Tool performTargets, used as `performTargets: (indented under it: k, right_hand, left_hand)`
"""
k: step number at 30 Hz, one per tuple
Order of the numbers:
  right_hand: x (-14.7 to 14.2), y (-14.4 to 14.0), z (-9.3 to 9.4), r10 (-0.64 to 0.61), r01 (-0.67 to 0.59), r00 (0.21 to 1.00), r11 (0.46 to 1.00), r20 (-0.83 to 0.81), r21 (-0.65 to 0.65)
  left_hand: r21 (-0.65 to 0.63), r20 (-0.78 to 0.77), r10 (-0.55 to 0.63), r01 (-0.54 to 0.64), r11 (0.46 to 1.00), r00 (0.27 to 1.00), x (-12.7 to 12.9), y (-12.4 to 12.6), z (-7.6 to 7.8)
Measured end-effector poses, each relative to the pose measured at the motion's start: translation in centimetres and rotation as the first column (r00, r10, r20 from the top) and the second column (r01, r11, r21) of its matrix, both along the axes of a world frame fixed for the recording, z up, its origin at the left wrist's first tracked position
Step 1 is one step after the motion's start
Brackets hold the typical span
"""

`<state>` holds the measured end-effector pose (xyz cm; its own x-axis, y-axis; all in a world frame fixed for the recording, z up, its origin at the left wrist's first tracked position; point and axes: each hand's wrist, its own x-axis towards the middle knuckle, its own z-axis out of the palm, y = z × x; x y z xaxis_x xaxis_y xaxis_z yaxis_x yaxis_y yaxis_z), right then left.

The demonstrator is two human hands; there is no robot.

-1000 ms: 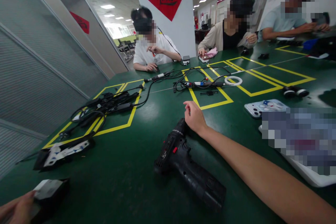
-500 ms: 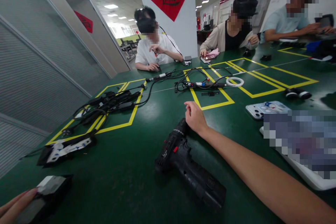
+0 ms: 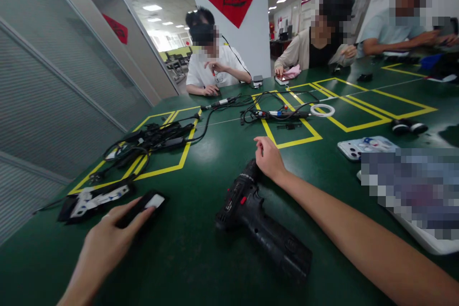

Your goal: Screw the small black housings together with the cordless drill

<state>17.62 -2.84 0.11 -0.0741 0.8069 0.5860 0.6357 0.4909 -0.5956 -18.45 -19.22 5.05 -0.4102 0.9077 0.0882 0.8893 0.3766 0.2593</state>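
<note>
- The left hand (image 3: 103, 244) gripped a small black box (image 3: 143, 206), fingers wrapped around it.
- The right hand (image 3: 269, 158) lay loosely curled on the black drill's (image 3: 263, 229) far tip, keeping it steady.

Left hand advanced with the battery pack

Left hand (image 3: 107, 244) came up from the table's near-left edge, carrying the black battery pack (image 3: 143, 206) forward to lie left of the drill (image 3: 258, 220), fingers on it.

Drill (image 3: 261, 224): black matt plastic housing, grip textured. Table (image 3: 201, 258): green, smooth, semi-gloss, reflecting ceiling lights. Small black pack (image 3: 143, 208): matt plastic casing with a white label.
</note>
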Motion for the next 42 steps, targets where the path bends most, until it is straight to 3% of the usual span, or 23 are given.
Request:
performTargets:
  k: [3, 6, 10, 14, 15, 17, 21, 23, 28, 31, 34, 37, 39, 42]
  right_hand:
    - [0.1, -0.6, 0.6, -0.015, 0.016, 0.999, 1.0, 0.039, -0.021]
    - [-0.1, -1.7, 2.0, -0.02, 0.024, 0.995, 0.999, 0.101, -0.043]
    - [-0.5, -4.5, 5.0, -0.005, 0.026, 0.976, 0.995, 0.218, -0.093]
    - [-0.8, -9.8, 7.1, 0.044, 0.043, 0.933, 0.972, 0.357, -0.233]
    - [-0.9, -11.3, 7.3, 0.07, 0.05, 0.915, 0.957, 0.396, -0.286]
    - [-1.3, -13.8, 7.4, 0.262, 0.014, 0.837, 0.868, 0.481, -0.497]
    - [-2.1, -15.9, 7.1, 0.333, 0.086, 0.757, 0.802, 0.562, -0.591]
    - [-1.8, -15.7, 6.8, 0.355, 0.082, 0.767, 0.772, 0.534, -0.63]
    - [0.9, -14.3, 6.7, 0.347, -0.109, 0.898, 0.771, 0.271, -0.627]
    - [2.5, -13.2, 7.6, 0.296, -0.222, 0.954, 0.815, 0.055, -0.535]
    - [3.3, -12.3, 8.7, 0.285, -0.385, 0.919, 0.801, -0.274, -0.459]
    - [3.8, -11.7, 9.1, 0.253, -0.431, 0.873, 0.8, -0.418, -0.417]
    - [4.0, -11.5, 8.9, 0.182, -0.401, 0.887, 0.761, -0.425, -0.509]
    - [4.0, -11.6, 8.5, 0.142, -0.417, 0.889, 0.648, -0.436, -0.638]
  left_hand:
    - [0.033, 0.121, -0.212, 0.209, 0.977, 0.97, 1.9, 4.8, -0.6]
    - [0.145, 0.224, -0.367, 0.341, 0.929, 0.903, 5.8, 10.4, -1.1]
    - [0.321, 0.328, -0.488, 0.39, 0.863, 0.809, 11.2, 16.4, -2.3]
    - [0.4, 0.361, -0.577, 0.437, 0.805, 0.732, 14.3, 19.4, -3.4]
    - [0.406, 0.37, -0.586, 0.441, 0.8, 0.721, 14.6, 19.8, -3.5]
    - [0.414, 0.381, -0.601, 0.452, 0.79, 0.703, 14.8, 20.1, -3.8]
    - [0.414, 0.38, -0.65, 0.507, 0.756, 0.658, 14.4, 20.2, -4.1]
    - [0.418, 0.387, -0.675, 0.533, 0.736, 0.628, 14.2, 20.1, -4.0]
    - [0.43, 0.414, -0.701, 0.554, 0.713, 0.58, 14.2, 20.0, -4.0]
    - [0.445, 0.43, -0.69, 0.529, 0.723, 0.582, 14.2, 20.1, -4.2]
    - [0.464, 0.471, -0.684, 0.503, 0.729, 0.556, 14.2, 20.3, -4.6]
    - [0.447, 0.498, -0.676, 0.508, 0.737, 0.543, 14.2, 20.3, -4.7]
    - [0.434, 0.505, -0.675, 0.518, 0.737, 0.538, 14.2, 20.2, -4.6]
    - [0.447, 0.513, -0.685, 0.52, 0.728, 0.518, 14.3, 20.1, -4.5]
